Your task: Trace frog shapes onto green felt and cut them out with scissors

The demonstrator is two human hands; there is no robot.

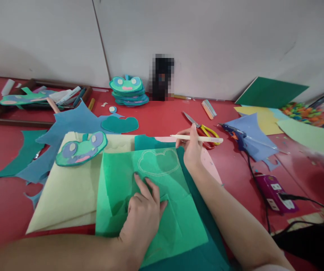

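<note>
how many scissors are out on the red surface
1. The scissors, with yellow and red handles, lie just beyond the right hand, which holds a stick. Others may be hidden under the felt sheets.

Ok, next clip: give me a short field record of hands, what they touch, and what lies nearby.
left hand: pressed flat on the green felt sheet
right hand: holds a pale stick above the sheet's far edge
sheet marking: traced cloud-like outline
near left: frog-face cutout on a cream sheet
near right: scissors, glue gun
surface: red table
</note>
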